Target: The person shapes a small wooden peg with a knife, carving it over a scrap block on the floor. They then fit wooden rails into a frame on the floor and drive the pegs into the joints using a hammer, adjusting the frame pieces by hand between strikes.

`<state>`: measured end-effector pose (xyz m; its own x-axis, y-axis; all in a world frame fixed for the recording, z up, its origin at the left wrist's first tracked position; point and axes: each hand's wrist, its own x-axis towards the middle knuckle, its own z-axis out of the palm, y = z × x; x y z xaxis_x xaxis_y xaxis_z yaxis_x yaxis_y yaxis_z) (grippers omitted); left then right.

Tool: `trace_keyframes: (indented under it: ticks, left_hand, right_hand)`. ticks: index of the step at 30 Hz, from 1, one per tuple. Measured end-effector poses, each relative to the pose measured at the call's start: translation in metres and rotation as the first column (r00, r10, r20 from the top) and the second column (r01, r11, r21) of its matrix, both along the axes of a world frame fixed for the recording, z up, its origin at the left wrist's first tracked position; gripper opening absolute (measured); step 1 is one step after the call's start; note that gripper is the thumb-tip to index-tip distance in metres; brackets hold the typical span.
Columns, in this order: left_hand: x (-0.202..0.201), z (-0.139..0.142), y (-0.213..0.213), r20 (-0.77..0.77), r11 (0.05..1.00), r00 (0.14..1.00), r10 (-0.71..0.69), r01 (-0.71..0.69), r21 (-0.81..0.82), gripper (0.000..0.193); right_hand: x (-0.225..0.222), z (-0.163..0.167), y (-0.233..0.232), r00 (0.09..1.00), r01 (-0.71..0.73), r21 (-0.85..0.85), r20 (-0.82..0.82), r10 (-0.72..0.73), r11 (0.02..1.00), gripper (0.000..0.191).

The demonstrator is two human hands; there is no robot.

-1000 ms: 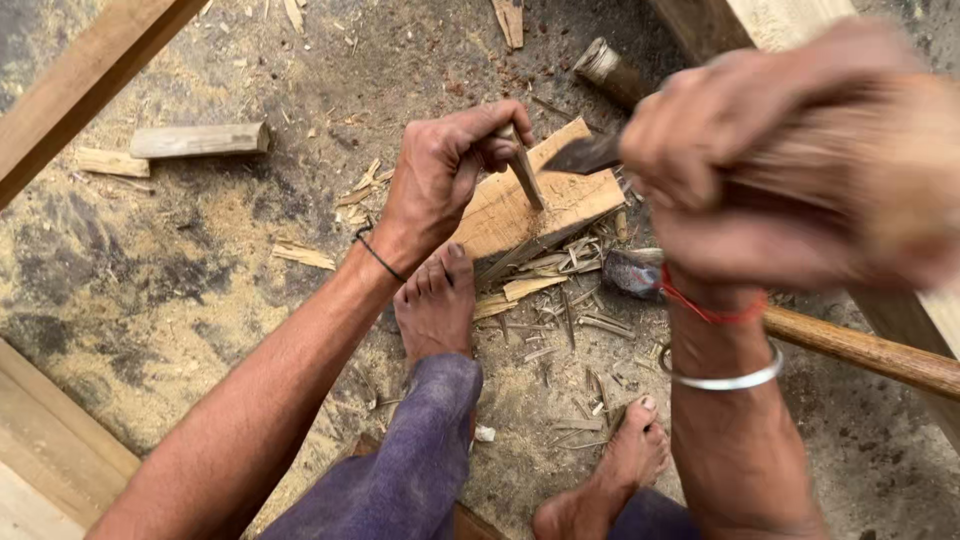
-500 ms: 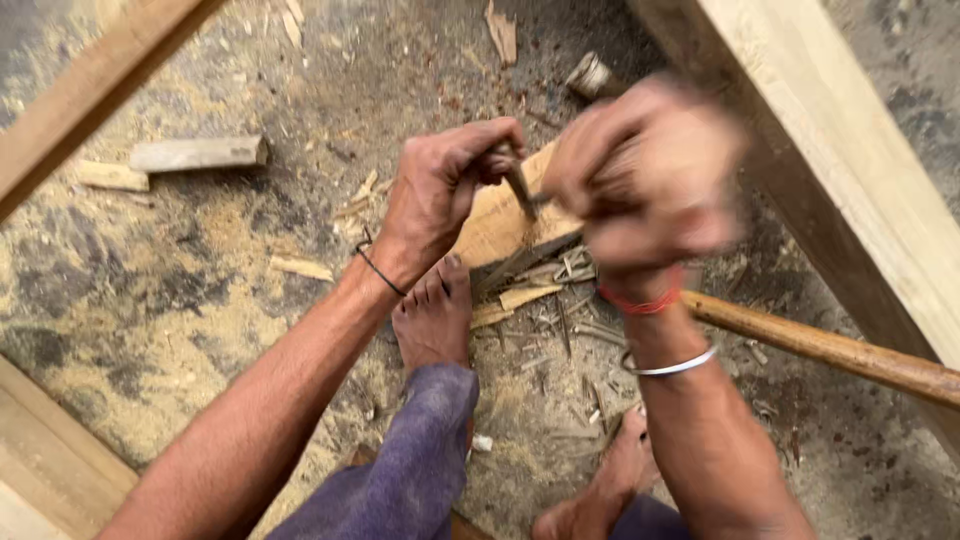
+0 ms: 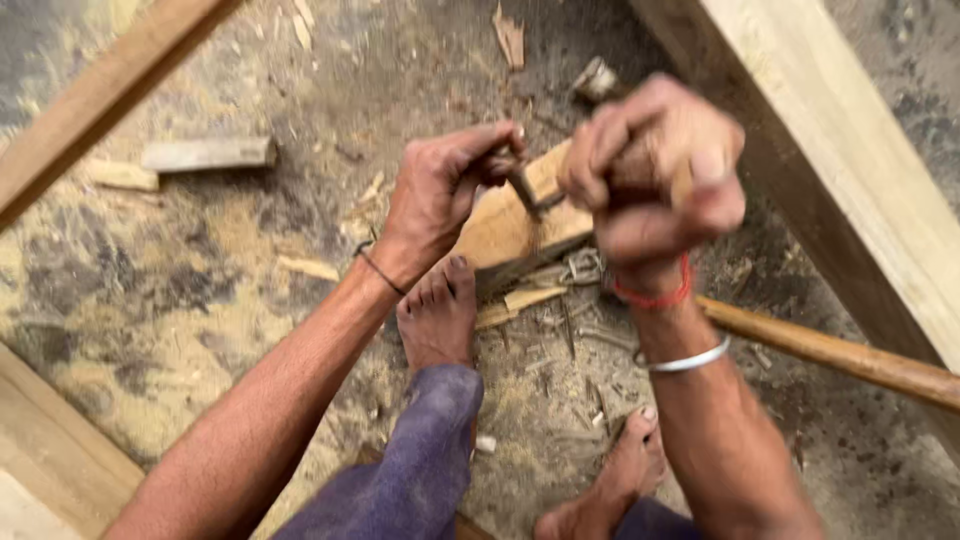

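Where sawdust coats ground [image 3: 180, 300], wood block [image 3: 500, 225] underfoot.

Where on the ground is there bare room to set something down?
Free: the dusty ground between the small wood piece and the left forearm. Crowded: around the wood block, both hands and the feet, with chips and scraps.

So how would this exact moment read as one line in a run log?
left hand: holds chisel on wood block | right hand: grips mallet handle, raised | left foot: against block | floor: sawdust
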<state>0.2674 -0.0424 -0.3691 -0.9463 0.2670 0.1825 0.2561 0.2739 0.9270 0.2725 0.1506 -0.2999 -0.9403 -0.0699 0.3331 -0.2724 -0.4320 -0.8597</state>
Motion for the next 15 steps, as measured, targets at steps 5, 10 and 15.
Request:
trace_keyframes:
  ticks: [5,10,15]
  left_hand:
    - [0.003,0.008,0.001,0.028,0.999,0.999,-0.027,0.027,-0.031,0.023]
    - [-0.003,0.011,-0.002,0.019,0.999,1.0,0.005,-0.006,0.033,0.023]
    - [-0.001,0.008,0.002,-0.019,1.0,1.0,0.003,-0.003,0.011,0.019]
  right_hand:
    - [0.006,0.01,0.01,0.998,-0.043,-0.046,-0.049,0.041,0.998,0.075]
    - [0.011,-0.014,-0.001,0.996,0.083,0.098,0.02,-0.086,0.992,0.076]
    - [0.017,-0.016,0.026,0.996,-0.076,-0.084,-0.043,0.073,0.994,0.078]
